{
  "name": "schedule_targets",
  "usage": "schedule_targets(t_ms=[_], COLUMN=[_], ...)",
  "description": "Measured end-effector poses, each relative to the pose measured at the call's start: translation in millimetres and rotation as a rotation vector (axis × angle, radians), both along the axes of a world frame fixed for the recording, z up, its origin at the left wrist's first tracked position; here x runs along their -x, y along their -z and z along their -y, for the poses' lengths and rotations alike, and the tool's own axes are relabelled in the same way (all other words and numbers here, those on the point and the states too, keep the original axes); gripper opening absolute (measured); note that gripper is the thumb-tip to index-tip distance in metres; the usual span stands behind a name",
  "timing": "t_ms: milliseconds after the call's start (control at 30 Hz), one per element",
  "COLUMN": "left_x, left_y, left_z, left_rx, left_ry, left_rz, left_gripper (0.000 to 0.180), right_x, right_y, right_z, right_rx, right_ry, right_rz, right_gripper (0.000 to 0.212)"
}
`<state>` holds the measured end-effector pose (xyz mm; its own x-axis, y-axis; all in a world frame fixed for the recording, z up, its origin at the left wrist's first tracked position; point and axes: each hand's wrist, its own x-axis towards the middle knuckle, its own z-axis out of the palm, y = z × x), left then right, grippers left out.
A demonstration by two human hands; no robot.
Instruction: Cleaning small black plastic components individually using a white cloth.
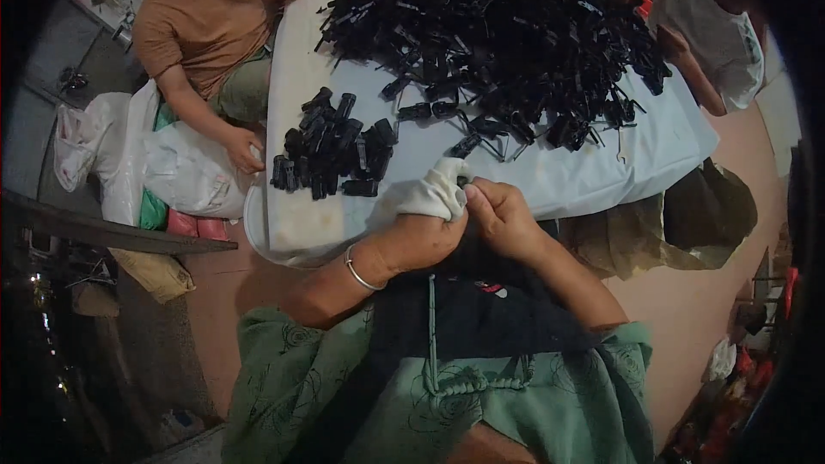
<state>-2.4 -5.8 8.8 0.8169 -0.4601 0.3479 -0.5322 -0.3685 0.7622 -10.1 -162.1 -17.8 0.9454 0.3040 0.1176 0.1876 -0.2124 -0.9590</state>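
Observation:
In front of me, at the table's near edge, my left hand (431,210) is closed around a small black plastic part (464,180). White cloth, perhaps a glove, covers the fingers of that hand, and a silver bangle circles the wrist. My bare right hand (509,216) pinches at the same part from the right, thumb on top. Most of the part is hidden by my fingers. Just beyond my hands spreads a large pile of similar black parts (490,34), many with thin rods sticking out. A smaller heap of black pieces (331,146) lies to the left.
The white-covered table (584,176) bears everything. A small wrench (621,148) lies near its right side. One person in a brown shirt (202,17) sits at left, another in white (700,34) at far right. White bags (185,163) stand left; a brown sack (709,215) is right.

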Motion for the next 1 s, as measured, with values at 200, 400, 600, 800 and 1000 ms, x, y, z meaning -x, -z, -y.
schedule_targets(t_ms=[200,400,600,800,1000], left_x=[-32,-44,-31,-23,-20], left_y=[-19,-31,-37,-30,-7], left_z=[-30,-27,-2,-5,-2], left_rx=[-0.625,-0.651,-0.320,0.049,0.559], left_ry=[-0.187,-0.434,0.443,0.512,0.256], left_rz=[0.440,0.699,0.349,-0.134,-0.867], left_gripper=[0.031,0.030,0.024,0.017,0.014], right_x=[-21,-29,-19,-3,18], right_y=[-5,3,-18,-22,-31], right_z=[11,21,48,46,27], right_rx=[0.638,0.629,0.259,-0.105,0.082], right_ry=[0.437,0.472,-0.074,-0.132,0.156], right_rz=[0.524,0.498,0.224,-0.213,0.403], right_gripper=[0.018,0.008,0.011,0.013,0.028])
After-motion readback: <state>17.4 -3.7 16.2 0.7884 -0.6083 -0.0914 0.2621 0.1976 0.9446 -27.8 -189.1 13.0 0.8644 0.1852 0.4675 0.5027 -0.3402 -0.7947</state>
